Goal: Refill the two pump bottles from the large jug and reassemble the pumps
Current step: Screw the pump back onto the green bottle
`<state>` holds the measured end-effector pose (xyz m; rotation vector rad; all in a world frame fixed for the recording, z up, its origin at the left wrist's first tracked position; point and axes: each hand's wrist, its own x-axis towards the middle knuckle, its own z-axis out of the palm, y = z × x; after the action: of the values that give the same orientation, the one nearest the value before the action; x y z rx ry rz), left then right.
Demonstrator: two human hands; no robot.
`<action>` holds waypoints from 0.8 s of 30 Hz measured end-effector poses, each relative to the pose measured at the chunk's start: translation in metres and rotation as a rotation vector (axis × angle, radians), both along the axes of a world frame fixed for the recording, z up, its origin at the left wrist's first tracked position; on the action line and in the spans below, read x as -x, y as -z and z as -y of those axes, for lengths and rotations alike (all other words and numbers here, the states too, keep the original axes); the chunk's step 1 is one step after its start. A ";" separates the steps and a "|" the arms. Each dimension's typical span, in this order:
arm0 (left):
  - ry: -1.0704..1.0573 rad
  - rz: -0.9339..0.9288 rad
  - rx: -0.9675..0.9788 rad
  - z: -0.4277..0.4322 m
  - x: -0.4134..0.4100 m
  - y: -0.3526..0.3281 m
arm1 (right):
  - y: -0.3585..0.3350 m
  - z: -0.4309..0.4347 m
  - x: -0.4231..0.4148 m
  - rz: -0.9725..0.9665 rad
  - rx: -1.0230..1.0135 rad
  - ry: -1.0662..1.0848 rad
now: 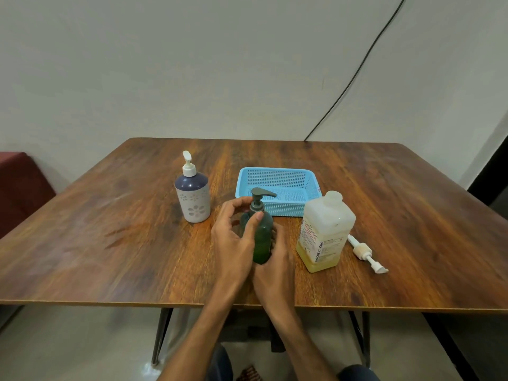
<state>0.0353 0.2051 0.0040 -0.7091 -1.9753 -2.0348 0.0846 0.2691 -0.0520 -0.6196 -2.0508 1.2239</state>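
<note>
The right hand (pixel 275 259) is wrapping the lower body of the translucent green plastic pump bottle (pixel 259 237), standing near the front of the wooden table (pixel 110 243). The left hand (pixel 233 235) is curling its fingers at the dark grey pump collar (pixel 257 207). The bottle is probably light and slippery; hold it by the body. The square jug of yellowish liquid (pixel 324 232), detached white pump (pixel 367 254), blue mesh basket (pixel 277 185) and white-and-navy patterned pump bottle (pixel 193 193) are standing clear.
</note>
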 end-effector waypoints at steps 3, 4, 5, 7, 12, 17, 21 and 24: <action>0.039 -0.036 0.043 0.005 -0.001 0.001 | 0.000 0.000 0.000 0.001 -0.007 -0.002; 0.045 -0.026 0.039 0.005 -0.002 0.001 | -0.001 0.001 -0.001 0.001 -0.008 -0.003; 0.050 0.000 0.020 0.004 -0.004 -0.001 | -0.001 0.001 -0.001 0.000 -0.010 -0.005; 0.034 0.049 -0.031 -0.001 -0.009 -0.004 | -0.003 0.002 -0.003 -0.009 -0.008 -0.019; -0.063 0.024 -0.050 -0.010 -0.009 -0.004 | -0.005 0.003 -0.005 -0.028 0.005 -0.030; -0.015 -0.038 0.077 -0.002 -0.003 -0.002 | -0.002 0.002 -0.002 -0.020 0.026 -0.011; 0.071 0.012 0.115 -0.002 0.000 -0.002 | -0.003 0.003 -0.002 -0.004 0.005 -0.013; 0.012 0.034 0.062 -0.008 -0.004 -0.006 | -0.006 0.004 -0.003 -0.019 0.011 -0.029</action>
<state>0.0389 0.2127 0.0098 -0.7056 -2.0661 -2.0134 0.0880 0.2651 -0.0461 -0.5831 -2.0453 1.2533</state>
